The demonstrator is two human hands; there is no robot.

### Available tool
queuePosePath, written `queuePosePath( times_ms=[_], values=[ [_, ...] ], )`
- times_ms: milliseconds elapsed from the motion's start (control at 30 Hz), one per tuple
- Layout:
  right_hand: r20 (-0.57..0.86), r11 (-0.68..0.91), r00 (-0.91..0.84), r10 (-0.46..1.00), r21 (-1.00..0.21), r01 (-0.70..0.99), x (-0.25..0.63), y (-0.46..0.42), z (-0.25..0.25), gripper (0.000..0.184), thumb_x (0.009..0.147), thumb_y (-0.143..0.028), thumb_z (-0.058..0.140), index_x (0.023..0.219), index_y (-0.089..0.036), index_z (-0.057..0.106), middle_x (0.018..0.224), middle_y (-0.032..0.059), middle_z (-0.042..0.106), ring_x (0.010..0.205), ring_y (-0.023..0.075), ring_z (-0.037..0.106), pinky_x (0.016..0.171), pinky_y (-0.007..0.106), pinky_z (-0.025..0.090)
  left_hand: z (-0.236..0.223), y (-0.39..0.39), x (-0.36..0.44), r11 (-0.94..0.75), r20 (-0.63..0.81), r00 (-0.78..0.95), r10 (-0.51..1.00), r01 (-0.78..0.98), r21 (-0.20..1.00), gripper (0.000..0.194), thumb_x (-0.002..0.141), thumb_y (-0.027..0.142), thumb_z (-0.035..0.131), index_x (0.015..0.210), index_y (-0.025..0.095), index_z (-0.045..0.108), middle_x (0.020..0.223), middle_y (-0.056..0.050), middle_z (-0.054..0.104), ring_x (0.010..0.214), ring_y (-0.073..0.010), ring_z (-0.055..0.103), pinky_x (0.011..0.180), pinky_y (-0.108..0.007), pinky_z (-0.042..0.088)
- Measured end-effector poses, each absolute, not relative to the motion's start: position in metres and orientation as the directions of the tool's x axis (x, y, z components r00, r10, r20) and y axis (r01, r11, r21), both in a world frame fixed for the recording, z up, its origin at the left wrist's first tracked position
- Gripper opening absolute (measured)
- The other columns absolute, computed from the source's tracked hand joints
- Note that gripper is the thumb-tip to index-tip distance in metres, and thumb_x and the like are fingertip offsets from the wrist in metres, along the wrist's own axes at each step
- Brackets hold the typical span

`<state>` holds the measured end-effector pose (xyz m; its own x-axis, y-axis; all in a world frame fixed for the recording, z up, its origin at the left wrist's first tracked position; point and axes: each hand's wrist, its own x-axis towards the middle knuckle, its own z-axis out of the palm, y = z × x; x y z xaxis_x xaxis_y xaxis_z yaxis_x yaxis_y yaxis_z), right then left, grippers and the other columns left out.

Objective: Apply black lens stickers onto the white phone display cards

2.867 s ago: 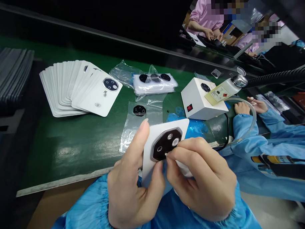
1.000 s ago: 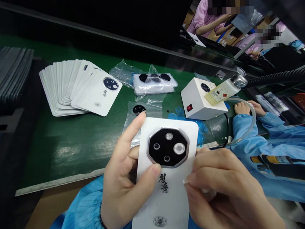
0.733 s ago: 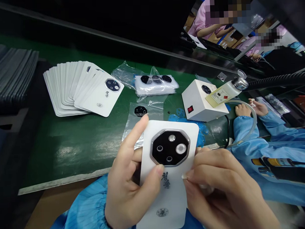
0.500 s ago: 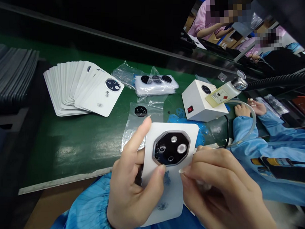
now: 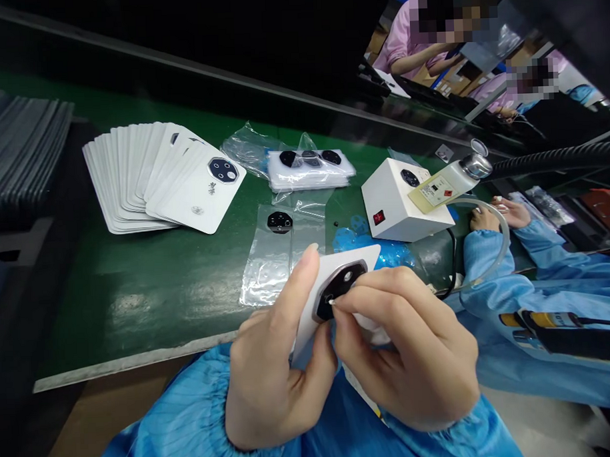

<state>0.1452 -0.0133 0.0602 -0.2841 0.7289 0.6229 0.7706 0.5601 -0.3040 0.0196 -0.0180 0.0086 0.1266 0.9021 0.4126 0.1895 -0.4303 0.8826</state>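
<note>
A: From the head view, what are the hands doing?

B: The left hand (image 5: 277, 373) is clamping the white panel (image 5: 304, 330), its thumb pressing just below the black octagonal plate (image 5: 336, 285) and its index finger reaching the far left corner; the right hand (image 5: 414, 358) is pinching what seems to be a white wad (image 5: 374, 331), thumb against fingertips, at the plate's near right side; I can't tell whether the wad's tip is touching;

A: And where is the panel sitting?

B: It is tilting up between the two hands, clear of the green bench (image 5: 161, 280), fingers hiding its lower part;

A: How is it likely handling?

B: Being so thin, it is probably feeling light and fairly stiff, perhaps flexing under a hard squeeze; the smooth white face is looking slippery, and the glossy plate is probably showing every scratch or smear;

A: Where would you be holding it?

B: I'd be taking the long edges below the plate, supporting the back with my fingers and keeping bare fingertips off the gloss;

A: Anything beyond the hands?

B: Past the left hand, similar panels (image 5: 173, 186) are fanning out; past the right, a bottle (image 5: 443, 187) is resting on a white box (image 5: 399, 198)
</note>
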Motion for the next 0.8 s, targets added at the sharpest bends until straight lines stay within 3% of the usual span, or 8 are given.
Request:
queuePosePath(
  times_ms=[200, 333, 500, 700, 800],
  values=[
    [0.587, 0.533, -0.264, 0.765, -0.347, 0.771, 0.145, -0.013, 0.059, 0.011, 0.077, -0.004, 0.053, 0.076, -0.015, 0.055, 0.070, 0.0013, 0.057, 0.065, 0.0100, 0.053, 0.056, 0.024, 0.047, 0.003, -0.013, 0.021, -0.572, 0.547, 0.167, 0.820, 0.242, 0.784, 0.080, 0.078, 0.006, 0.050, 0.145, 0.029, 0.013, 0.115, -0.002, 0.067, 0.065, -0.0157, 0.069, 0.059, -0.026, 0.058],
    [0.583, 0.526, -0.246, 0.775, -0.377, 0.762, 0.145, -0.011, 0.056, 0.011, 0.076, -0.003, 0.052, 0.076, -0.014, 0.055, 0.069, 0.0011, 0.056, 0.063, 0.0094, 0.052, 0.054, 0.024, 0.045, 0.001, -0.011, 0.022, -0.637, 0.612, 0.179, 0.770, 0.271, 0.722, 0.082, 0.076, 0.001, 0.052, 0.145, 0.024, 0.014, 0.126, -0.006, 0.059, 0.074, -0.0164, 0.069, 0.065, -0.024, 0.057],
    [0.566, 0.511, -0.247, 0.787, -0.372, 0.775, 0.146, -0.010, 0.055, 0.012, 0.077, -0.005, 0.051, 0.074, -0.015, 0.055, 0.069, 0.0001, 0.055, 0.061, 0.0088, 0.050, 0.052, 0.023, 0.044, -0.002, -0.009, 0.024, -0.676, 0.658, 0.177, 0.732, 0.308, 0.669, 0.080, 0.078, -0.001, 0.053, 0.145, 0.021, 0.014, 0.122, -0.005, 0.063, 0.079, -0.0150, 0.069, 0.068, -0.021, 0.056],
    [0.582, 0.479, -0.232, 0.779, -0.315, 0.820, 0.144, -0.013, 0.051, 0.013, 0.078, -0.005, 0.050, 0.071, -0.015, 0.055, 0.069, 0.0003, 0.053, 0.061, 0.0090, 0.049, 0.052, 0.024, 0.043, -0.003, -0.009, 0.025, -0.665, 0.640, 0.189, 0.745, 0.285, 0.690, 0.082, 0.077, -0.004, 0.050, 0.145, 0.023, 0.013, 0.123, -0.004, 0.061, 0.079, -0.0144, 0.068, 0.068, -0.021, 0.055],
    [0.618, 0.485, -0.227, 0.753, -0.288, 0.826, 0.145, -0.015, 0.051, 0.013, 0.076, -0.003, 0.052, 0.072, -0.015, 0.055, 0.069, 0.0011, 0.055, 0.062, 0.0096, 0.051, 0.054, 0.025, 0.044, 0.001, -0.011, 0.022, -0.624, 0.587, 0.213, 0.781, 0.242, 0.743, 0.083, 0.076, 0.000, 0.051, 0.145, 0.027, 0.015, 0.105, -0.002, 0.070, 0.065, -0.0135, 0.066, 0.061, -0.023, 0.055]
  ],
)
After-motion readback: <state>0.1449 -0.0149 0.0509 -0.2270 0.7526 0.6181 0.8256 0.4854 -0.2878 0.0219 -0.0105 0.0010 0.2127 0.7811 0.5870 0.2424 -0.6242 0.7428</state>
